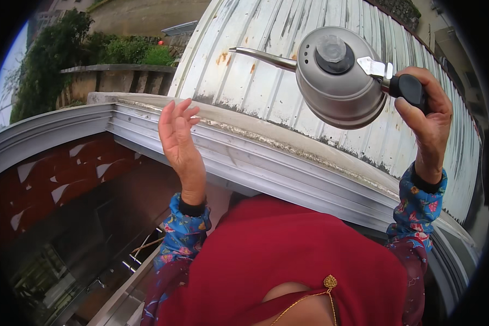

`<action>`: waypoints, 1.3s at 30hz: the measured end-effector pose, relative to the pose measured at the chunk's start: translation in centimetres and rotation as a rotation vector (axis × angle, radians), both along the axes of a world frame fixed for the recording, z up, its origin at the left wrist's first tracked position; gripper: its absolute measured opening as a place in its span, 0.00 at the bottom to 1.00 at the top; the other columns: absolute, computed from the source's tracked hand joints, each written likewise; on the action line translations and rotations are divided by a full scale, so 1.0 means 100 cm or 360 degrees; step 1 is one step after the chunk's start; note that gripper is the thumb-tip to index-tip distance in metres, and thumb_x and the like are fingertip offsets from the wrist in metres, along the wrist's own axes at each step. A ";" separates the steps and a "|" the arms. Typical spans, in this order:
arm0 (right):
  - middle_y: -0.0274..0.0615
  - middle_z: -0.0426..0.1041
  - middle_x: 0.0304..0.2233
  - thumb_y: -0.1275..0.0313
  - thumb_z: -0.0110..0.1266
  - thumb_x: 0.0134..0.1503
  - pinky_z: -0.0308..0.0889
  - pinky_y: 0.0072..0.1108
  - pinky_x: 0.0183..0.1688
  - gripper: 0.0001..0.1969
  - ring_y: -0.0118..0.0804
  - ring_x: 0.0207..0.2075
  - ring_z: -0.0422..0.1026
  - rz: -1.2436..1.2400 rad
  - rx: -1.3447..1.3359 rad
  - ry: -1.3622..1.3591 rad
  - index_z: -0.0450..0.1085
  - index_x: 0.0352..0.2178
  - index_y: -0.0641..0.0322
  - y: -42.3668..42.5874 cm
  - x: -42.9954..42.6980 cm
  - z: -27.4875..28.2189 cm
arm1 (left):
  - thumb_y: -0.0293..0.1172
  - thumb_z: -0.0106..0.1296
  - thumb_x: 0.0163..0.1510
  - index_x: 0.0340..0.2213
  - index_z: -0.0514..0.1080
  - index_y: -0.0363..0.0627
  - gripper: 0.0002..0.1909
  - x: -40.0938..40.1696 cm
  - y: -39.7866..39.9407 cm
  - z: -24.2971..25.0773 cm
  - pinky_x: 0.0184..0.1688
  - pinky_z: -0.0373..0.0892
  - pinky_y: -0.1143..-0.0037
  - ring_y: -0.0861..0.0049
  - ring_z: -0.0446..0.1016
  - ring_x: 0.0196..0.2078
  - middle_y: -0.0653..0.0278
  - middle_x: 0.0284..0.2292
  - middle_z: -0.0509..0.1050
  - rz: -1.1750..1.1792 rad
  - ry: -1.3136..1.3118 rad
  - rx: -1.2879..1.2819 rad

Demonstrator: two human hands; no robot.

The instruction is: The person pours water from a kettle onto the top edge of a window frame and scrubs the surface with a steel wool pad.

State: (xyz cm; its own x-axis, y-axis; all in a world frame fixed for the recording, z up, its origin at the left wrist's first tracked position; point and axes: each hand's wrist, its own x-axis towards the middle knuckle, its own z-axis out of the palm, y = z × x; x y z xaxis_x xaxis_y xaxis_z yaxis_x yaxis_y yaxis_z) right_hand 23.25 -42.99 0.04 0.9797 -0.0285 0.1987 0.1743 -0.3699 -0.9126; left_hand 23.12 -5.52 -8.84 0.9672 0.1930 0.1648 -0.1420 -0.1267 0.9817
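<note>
A stainless steel kettle point(342, 98) with a thin spout, a dark lid knob and a black handle is held up outside the window. My right hand point(432, 106) grips its black handle point(408, 90). The spout points left in the picture, towards my left hand point(181, 138). That hand is raised above the window sill at the left, fingers apart and slightly curled, touching nothing. Whether the kettle holds anything cannot be seen, since its lid is on.
Below my hands runs the white metal window track point(269, 157), with a rough outer ledge point(236, 122) beyond it. Outside lies a rust-spotted corrugated metal roof point(236, 77). Left are a concrete wall point(118, 79) and shrubs point(122, 49). Dark red patterned panelling point(81, 167) stands indoors at left.
</note>
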 end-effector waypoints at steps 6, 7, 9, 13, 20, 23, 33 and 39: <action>0.39 0.67 0.34 0.66 0.57 0.39 0.62 0.20 0.40 0.20 0.32 0.36 0.67 0.0351 -0.0684 0.0143 0.69 0.36 0.64 -0.095 -0.001 -0.004 | 0.34 0.39 0.64 0.53 0.59 0.36 0.19 -0.032 0.054 -0.018 0.56 0.58 0.71 0.70 0.64 0.53 0.54 0.51 0.65 0.0624 -0.0095 0.0765; 0.39 0.67 0.34 0.64 0.57 0.38 0.61 0.21 0.40 0.22 0.33 0.36 0.67 0.0418 -0.0811 0.0160 0.69 0.36 0.65 -0.105 -0.004 -0.002 | 0.34 0.40 0.63 0.53 0.59 0.36 0.20 -0.036 0.052 -0.024 0.58 0.57 0.71 0.70 0.62 0.55 0.55 0.53 0.63 0.0600 -0.0083 0.0815; 0.41 0.67 0.33 0.60 0.58 0.38 0.61 0.24 0.40 0.24 0.35 0.35 0.67 0.0433 -0.0977 0.0329 0.69 0.36 0.66 -0.121 -0.013 0.002 | 0.34 0.41 0.63 0.53 0.59 0.36 0.20 -0.040 0.045 -0.034 0.59 0.54 0.71 0.70 0.59 0.56 0.56 0.55 0.60 0.0559 -0.0084 0.0913; 0.45 0.67 0.31 0.58 0.59 0.38 0.63 0.28 0.37 0.25 0.39 0.33 0.67 0.0525 -0.1213 0.0422 0.69 0.35 0.67 -0.138 -0.033 0.010 | 0.35 0.41 0.63 0.54 0.58 0.35 0.21 -0.037 0.032 -0.042 0.60 0.52 0.71 0.71 0.58 0.56 0.56 0.55 0.59 0.0585 -0.0079 0.0887; 0.47 0.67 0.27 0.61 0.59 0.30 0.64 0.27 0.33 0.26 0.41 0.29 0.68 0.0587 -0.1345 0.0551 0.69 0.31 0.69 -0.125 -0.046 0.029 | 0.38 0.43 0.63 0.53 0.57 0.34 0.23 -0.027 0.027 -0.047 0.58 0.53 0.72 0.72 0.59 0.53 0.56 0.53 0.60 0.0636 -0.0068 0.0831; 0.47 0.67 0.25 0.62 0.59 0.28 0.64 0.27 0.32 0.25 0.42 0.28 0.69 0.0590 -0.1425 0.0663 0.69 0.29 0.69 -0.117 -0.044 0.033 | 0.39 0.43 0.63 0.52 0.58 0.34 0.23 -0.028 0.028 -0.049 0.57 0.54 0.73 0.72 0.60 0.52 0.55 0.52 0.60 0.0617 -0.0078 0.0842; 0.45 0.68 0.24 0.61 0.60 0.28 0.64 0.29 0.32 0.24 0.44 0.28 0.70 0.0800 -0.1345 0.0496 0.69 0.27 0.68 -0.098 -0.034 0.029 | 0.39 0.44 0.63 0.52 0.59 0.35 0.23 -0.028 0.025 -0.048 0.57 0.55 0.72 0.71 0.60 0.53 0.56 0.52 0.60 0.0619 -0.0088 0.0867; 0.45 0.68 0.25 0.58 0.62 0.32 0.63 0.30 0.32 0.24 0.44 0.29 0.69 0.1002 -0.1373 0.0100 0.69 0.28 0.68 -0.073 -0.003 0.022 | 0.39 0.43 0.64 0.53 0.59 0.35 0.22 -0.029 0.028 -0.048 0.57 0.55 0.72 0.71 0.60 0.53 0.56 0.53 0.59 0.0646 -0.0119 0.0865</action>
